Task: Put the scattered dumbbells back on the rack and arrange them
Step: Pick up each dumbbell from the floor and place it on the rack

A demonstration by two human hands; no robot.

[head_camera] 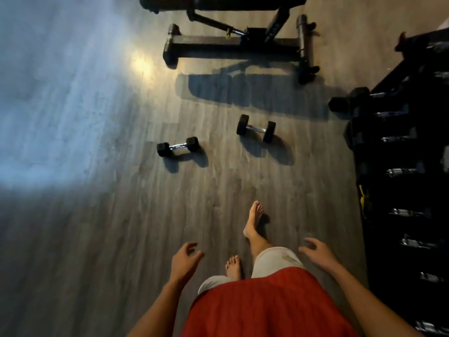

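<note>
Your rack on the right carries a row of racked dumbbells, so most of the job looks done. The bench stands ahead. Two weights are left on the floor in front of you: a bigger dumbbell nearer the rack, a smaller dumbbell to its left. Your left hand and right hand are empty, fingers loosely spread.

Small hex dumbbell and bigger dumbbell, black, chrome-handled, lying apart on the floor, left of the loaded rack.
</note>
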